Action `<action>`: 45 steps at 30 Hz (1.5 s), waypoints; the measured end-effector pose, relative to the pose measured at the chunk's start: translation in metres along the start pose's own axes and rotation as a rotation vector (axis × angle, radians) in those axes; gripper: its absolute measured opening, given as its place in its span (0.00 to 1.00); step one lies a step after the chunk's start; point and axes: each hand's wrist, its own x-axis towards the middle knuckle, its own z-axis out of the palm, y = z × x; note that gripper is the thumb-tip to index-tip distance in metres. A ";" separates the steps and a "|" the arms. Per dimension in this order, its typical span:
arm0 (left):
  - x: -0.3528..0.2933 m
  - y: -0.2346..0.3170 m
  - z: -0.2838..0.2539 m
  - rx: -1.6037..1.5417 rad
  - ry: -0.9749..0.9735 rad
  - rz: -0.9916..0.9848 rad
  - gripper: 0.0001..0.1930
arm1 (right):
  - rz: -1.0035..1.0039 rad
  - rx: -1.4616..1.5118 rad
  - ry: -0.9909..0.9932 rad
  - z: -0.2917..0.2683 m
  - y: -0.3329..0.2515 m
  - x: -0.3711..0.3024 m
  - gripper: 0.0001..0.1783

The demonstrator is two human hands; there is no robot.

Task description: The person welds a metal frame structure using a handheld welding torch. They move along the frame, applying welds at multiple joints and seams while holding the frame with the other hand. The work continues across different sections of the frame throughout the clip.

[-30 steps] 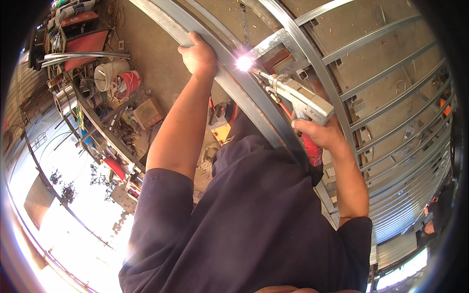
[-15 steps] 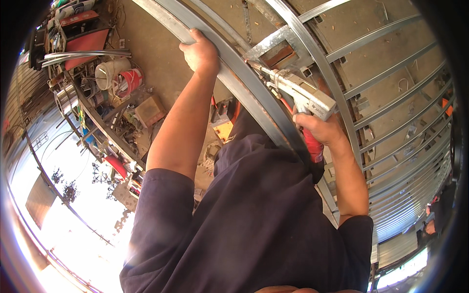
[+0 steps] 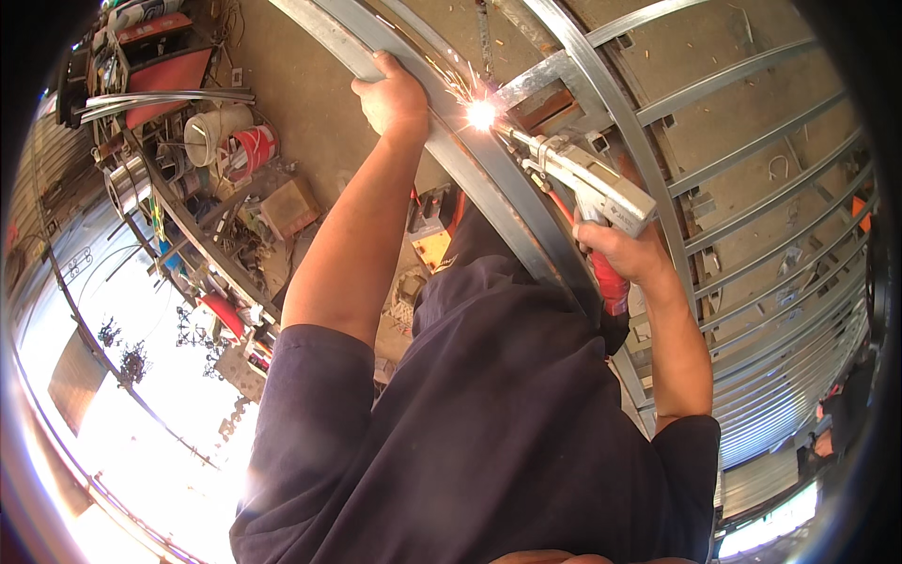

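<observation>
My left hand is closed round the near edge of a long grey steel profile, its thumb lying on top. That profile runs from the upper left down to my body. In my right hand is a pale welding gun with a red cable sleeve below the grip. The gun's thin nozzle reaches the far side of the profile. A bright welding arc glows there, throwing orange sparks up and to the left. The glare hides the exact contact spot.
Right of the gun stands a metal frame with many slats, joined to a plate with a rectangular opening. At left are buckets, a cardboard box and a cluttered rack. A yellow-and-black machine stands by my leg.
A bright arc and flying sparks have appeared at the nozzle tip. The gun, both hands and the profile sit slightly further right and lower in the picture. My grips look the same.
</observation>
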 end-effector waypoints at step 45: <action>-0.007 0.004 -0.003 -0.045 -0.007 0.010 0.43 | 0.097 0.009 0.007 -0.048 0.051 -0.061 0.16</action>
